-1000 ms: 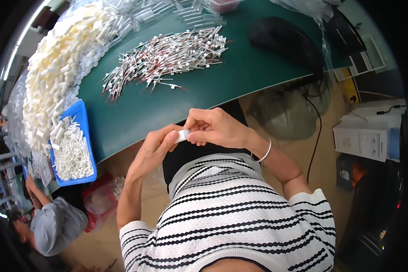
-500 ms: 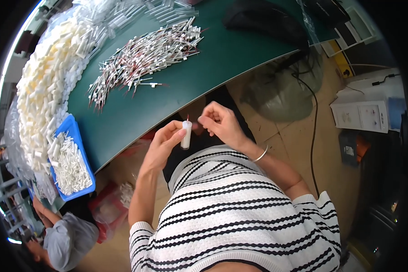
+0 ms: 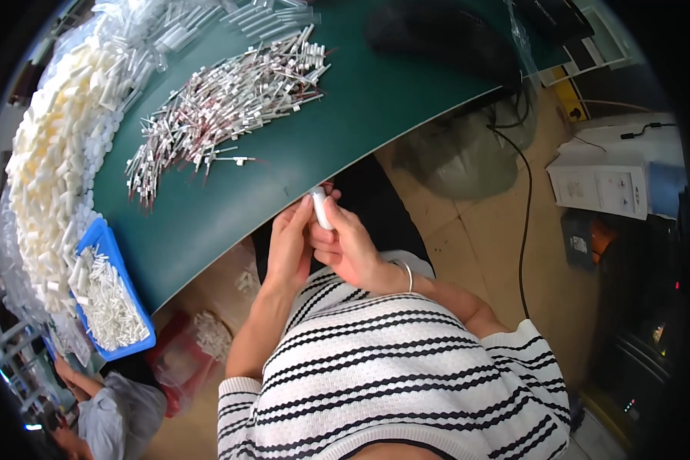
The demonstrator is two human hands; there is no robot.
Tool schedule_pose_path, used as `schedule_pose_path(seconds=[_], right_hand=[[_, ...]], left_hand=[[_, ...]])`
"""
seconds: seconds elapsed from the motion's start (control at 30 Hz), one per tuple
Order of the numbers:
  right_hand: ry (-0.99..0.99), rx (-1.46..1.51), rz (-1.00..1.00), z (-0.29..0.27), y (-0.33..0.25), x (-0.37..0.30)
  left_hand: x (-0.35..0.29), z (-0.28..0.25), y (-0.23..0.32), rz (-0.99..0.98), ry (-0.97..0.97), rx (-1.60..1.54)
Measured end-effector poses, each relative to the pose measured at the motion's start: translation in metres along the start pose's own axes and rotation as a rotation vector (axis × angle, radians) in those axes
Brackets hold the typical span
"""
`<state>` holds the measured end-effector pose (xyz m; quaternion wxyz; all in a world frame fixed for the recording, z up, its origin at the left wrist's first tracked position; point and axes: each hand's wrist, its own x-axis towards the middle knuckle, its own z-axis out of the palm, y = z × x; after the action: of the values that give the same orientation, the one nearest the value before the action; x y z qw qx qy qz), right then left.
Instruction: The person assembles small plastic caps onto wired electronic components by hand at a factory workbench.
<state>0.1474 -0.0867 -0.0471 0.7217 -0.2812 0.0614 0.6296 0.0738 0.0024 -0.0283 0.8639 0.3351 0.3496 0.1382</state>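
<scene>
A small white cylindrical tube [image 3: 322, 211] is held between my two hands, just off the near edge of the green table. My left hand [image 3: 290, 239] closes on its upper left side with thumb and fingertips. From the right, my right hand [image 3: 349, 247] wraps round it, the thumb along its side. Part of the tube and its lower end are hidden by the fingers. A bit of red shows by the fingertips at its top. On the table [image 3: 284, 172] beyond lies a heap of thin white sticks with red wires [image 3: 230, 107].
At the left, white and cream cylinders [image 3: 50, 176] are piled beside a blue tray [image 3: 130, 295] of short white tubes. Clear plastic tubes [image 3: 268, 21] lie at the back, a black bag [image 3: 437, 38] at the back right. A co-worker [image 3: 119, 414] sits lower left. A black cable [image 3: 525, 222] hangs at the right.
My right hand has come down and left onto the white tube, which it did not hold before. The tube now leans the other way, and the red wire at its top is mostly hidden.
</scene>
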Motion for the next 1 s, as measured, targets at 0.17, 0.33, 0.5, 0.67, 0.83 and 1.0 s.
schedule_pose_path(seconds=[0.17,0.33,0.5,0.67,0.83,1.0], right_hand=[[0.001,0.112,0.248,-0.001,-0.024,0.000],[-0.008,0.246,0.286,0.007,-0.022,0.001],[-0.102,-0.053,0.191,-0.007,-0.026,-0.001],[-0.137,0.077,0.351,-0.012,-0.046,0.003],[-0.057,0.046,0.368,-0.002,-0.041,0.008],[-0.017,-0.300,0.109,0.000,-0.027,-0.003]], left_hand=[[0.004,0.001,-0.002,0.021,0.014,-0.082],[0.004,-0.001,0.003,-0.010,0.032,-0.083],[0.009,-0.011,-0.009,0.046,0.021,-0.143],[0.006,-0.014,-0.005,-0.011,-0.012,-0.178],[0.002,-0.012,0.001,-0.057,0.038,-0.138],[0.009,-0.014,-0.011,0.054,0.095,-0.133]])
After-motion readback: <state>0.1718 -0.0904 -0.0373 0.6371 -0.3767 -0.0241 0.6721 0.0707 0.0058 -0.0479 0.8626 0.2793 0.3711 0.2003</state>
